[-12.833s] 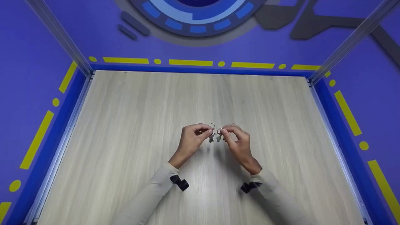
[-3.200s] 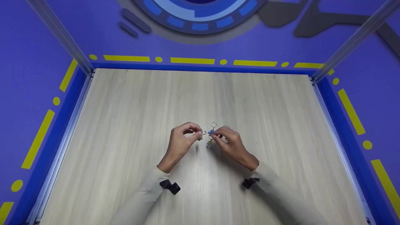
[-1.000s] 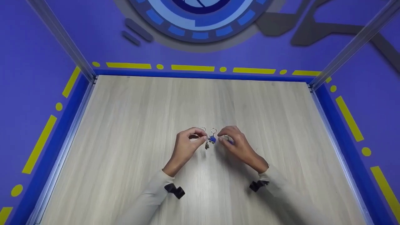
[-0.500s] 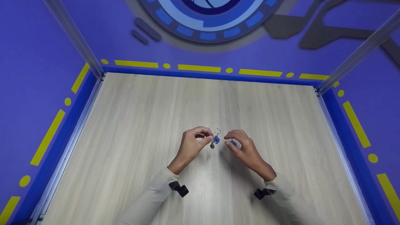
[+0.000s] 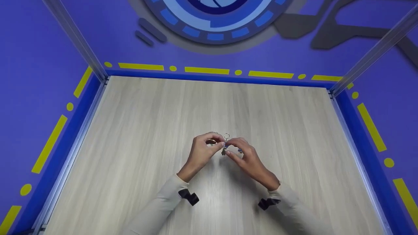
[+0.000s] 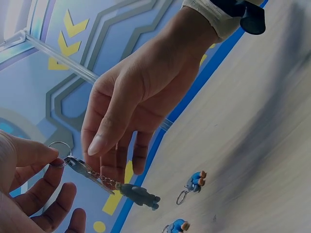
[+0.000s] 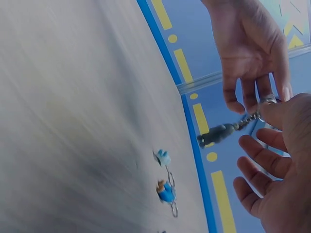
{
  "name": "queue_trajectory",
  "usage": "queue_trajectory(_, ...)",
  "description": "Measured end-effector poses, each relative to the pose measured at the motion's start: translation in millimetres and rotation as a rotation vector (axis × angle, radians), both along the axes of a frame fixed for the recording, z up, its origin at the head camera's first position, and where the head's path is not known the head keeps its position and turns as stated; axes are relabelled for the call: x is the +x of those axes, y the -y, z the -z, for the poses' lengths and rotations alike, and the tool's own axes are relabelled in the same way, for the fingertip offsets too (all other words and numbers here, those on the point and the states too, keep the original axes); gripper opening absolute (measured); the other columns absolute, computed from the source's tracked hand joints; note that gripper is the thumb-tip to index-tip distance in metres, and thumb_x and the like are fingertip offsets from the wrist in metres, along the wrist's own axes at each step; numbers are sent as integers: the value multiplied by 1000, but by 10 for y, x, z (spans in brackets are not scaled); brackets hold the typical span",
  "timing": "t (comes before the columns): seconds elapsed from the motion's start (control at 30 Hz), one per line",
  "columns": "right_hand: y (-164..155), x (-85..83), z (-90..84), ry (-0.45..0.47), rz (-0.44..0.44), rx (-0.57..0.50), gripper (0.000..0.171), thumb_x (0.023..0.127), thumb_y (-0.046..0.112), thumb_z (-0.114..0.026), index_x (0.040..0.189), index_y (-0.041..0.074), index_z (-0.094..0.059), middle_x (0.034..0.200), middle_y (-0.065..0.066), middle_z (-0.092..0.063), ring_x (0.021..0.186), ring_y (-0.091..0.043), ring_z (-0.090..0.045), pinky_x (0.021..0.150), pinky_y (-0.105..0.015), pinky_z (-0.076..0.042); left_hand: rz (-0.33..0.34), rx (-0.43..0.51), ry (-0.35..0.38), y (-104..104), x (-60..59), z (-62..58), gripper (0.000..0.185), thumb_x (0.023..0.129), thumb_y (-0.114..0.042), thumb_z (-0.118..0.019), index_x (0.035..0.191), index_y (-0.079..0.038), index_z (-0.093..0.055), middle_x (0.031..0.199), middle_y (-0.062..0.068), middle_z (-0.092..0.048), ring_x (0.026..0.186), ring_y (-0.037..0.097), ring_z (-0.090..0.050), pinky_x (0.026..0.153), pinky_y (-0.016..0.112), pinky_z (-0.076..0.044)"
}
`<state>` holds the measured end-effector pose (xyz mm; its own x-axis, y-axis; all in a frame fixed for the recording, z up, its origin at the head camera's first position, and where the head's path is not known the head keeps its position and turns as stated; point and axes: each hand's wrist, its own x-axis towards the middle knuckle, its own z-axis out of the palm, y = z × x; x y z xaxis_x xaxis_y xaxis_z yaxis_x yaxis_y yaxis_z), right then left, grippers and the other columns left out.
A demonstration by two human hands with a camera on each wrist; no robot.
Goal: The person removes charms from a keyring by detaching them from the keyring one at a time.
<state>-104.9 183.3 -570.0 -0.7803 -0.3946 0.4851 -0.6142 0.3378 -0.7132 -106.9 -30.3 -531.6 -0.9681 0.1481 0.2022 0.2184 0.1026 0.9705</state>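
My left hand [image 5: 218, 143] pinches the metal ring [image 6: 60, 152] of a keychain between thumb and fingers. A short chain hangs from it with a small grey figure [image 6: 139, 195] at its end, also seen as the grey figure [image 7: 217, 133] in the right wrist view. My right hand [image 5: 230, 147] is up against the left one at the ring, its fingers loosely spread; I see no pinch. Two blue figure keychains [image 6: 195, 181] [image 6: 178, 226] lie on the wooden table [image 5: 147, 124] under the hands, the same blue keychains [image 7: 162, 157] [image 7: 166, 192] in the right wrist view.
The table is fenced by a blue border [image 5: 212, 77] with yellow marks and two metal posts [image 5: 78, 39] [image 5: 372, 52] at the far corners. Black wrist cameras [image 5: 188, 197] [image 5: 267, 203] sit on both sleeves.
Half a second ago my right hand was apart from the left; it has moved left and now meets it at the ring. The left hand kept its hold.
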Motion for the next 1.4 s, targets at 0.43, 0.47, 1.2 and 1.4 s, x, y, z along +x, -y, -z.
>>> queue_trajectory(0.43,101,-17,37,44,34,-114,19,101,-4,-76,114,9,-78,120,-4,-78,115,-28,-72,103,-26,-52,11,-10,-16,7,1,4,4,97,-8,-83,98,-4,-82,95,3,-80,92,16,-74,94,55,-60)
queue_trajectory(0.47,92,-14,35,58,37,-116,18,101,-3,-76,113,10,-78,120,-3,-78,116,-28,-72,103,-26,-51,13,-10,-14,13,1,5,4,97,-7,-83,98,-4,-82,95,2,-80,92,16,-74,94,56,-59)
queue_trajectory(1.2,-10,40,-98,121,9,-210,14,104,-5,-71,110,6,-77,117,-11,-78,113,-33,-73,108,-27,-52,-11,-63,-40,73,49,30,3,97,-7,-85,99,-8,-85,95,-4,-81,90,13,-73,89,40,-60)
queue_trajectory(1.4,7,38,-124,129,7,-212,13,105,-5,-69,110,4,-75,115,-13,-78,111,-32,-74,106,-27,-53,-14,-85,-83,82,79,22,9,96,-4,-85,97,-12,-86,95,-1,-80,92,14,-73,89,44,-60)
